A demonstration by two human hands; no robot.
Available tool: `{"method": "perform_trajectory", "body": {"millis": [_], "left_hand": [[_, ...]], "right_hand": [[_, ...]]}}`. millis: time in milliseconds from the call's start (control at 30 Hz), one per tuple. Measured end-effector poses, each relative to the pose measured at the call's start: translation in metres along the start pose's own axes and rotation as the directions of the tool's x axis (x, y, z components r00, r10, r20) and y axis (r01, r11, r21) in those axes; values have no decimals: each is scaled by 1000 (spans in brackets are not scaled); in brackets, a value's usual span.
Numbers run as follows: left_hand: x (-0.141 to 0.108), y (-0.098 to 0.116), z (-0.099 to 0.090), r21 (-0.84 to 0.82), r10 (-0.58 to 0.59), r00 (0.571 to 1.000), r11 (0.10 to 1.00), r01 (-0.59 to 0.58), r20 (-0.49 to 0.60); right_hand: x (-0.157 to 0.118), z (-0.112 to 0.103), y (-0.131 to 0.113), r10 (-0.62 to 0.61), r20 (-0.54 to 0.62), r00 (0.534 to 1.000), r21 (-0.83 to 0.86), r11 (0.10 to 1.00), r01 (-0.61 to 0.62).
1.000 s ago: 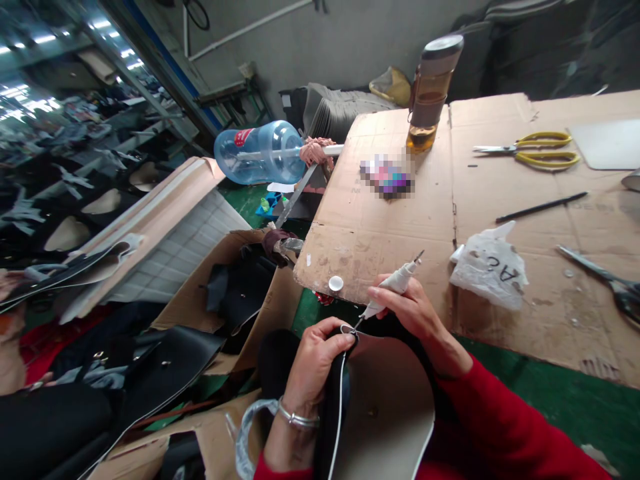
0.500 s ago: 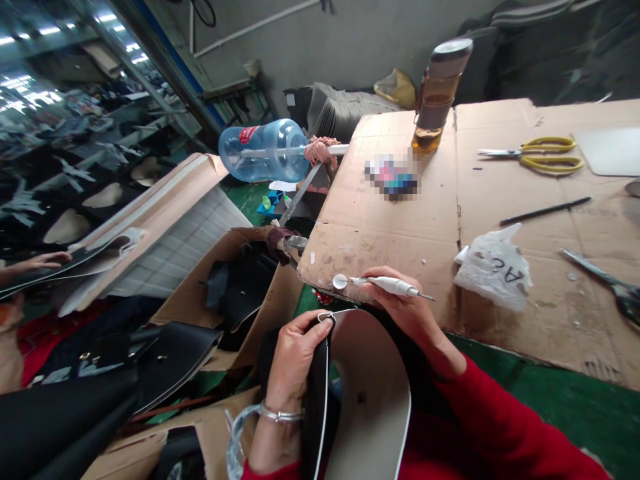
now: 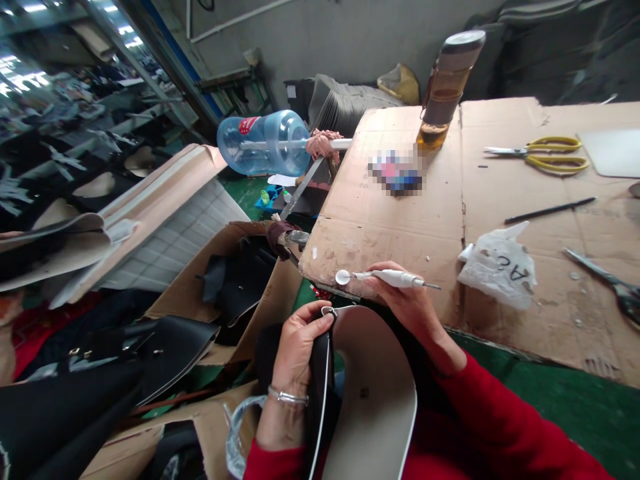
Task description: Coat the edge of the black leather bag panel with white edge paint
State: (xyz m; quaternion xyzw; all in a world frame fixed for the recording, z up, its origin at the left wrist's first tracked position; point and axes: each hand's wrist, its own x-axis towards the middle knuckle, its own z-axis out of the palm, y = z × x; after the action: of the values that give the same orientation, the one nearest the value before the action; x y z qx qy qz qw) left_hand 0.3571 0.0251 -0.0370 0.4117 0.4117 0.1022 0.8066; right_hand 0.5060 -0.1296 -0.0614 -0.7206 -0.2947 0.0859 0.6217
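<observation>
head view, left hand (image 3: 295,350) pinching black piece (image 3: 317,393), right hand (image 3: 407,303) gripping white tool (image 3: 387,277), palm hidden

Red sleeves (image 3: 480,413), white pen-shaped tool (image 3: 395,278), black leather piece (image 3: 316,387) with a pale grey lining, brown cardboard surface (image 3: 395,220), yellow-handled scissors (image 3: 550,153), blue water jug (image 3: 265,141), green floor (image 3: 560,393)

A pixelated patch (image 3: 395,171) hides something on the surface (image 3: 390,220), and the right edge cuts off the scissors (image 3: 607,283).
</observation>
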Motion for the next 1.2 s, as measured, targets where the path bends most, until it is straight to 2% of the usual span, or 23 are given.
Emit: {"method": "perform_trajectory", "body": {"millis": [67,167,267,400,733,933,1200], "left_hand": [[0,0,0,9,-2,1000,1000,2,2],[0,-1,1,31,-1,1000,1000,0,28],[1,0,2,52,5,998,999,-8,62],[3,1,3,57,-5,996,998,0,88],[5,0,5,48,-16,991,999,10,130],[5,2,11,51,-20,990,999,13,136],[1,-1,13,34,55,994,998,-58,94]], "right_hand": [[0,-1,-3,6,-25,1000,43,999,-5],[-3,-5,-5,12,6,1000,134,991,-13],[-6,-10,-6,72,79,994,241,966,-89],[-8,-15,-7,144,120,982,332,927,-176],[-4,-17,-7,93,181,979,352,924,-153],[-4,-15,-5,62,169,984,326,938,-115],[-4,-15,-5,33,224,974,350,930,-111]]}}
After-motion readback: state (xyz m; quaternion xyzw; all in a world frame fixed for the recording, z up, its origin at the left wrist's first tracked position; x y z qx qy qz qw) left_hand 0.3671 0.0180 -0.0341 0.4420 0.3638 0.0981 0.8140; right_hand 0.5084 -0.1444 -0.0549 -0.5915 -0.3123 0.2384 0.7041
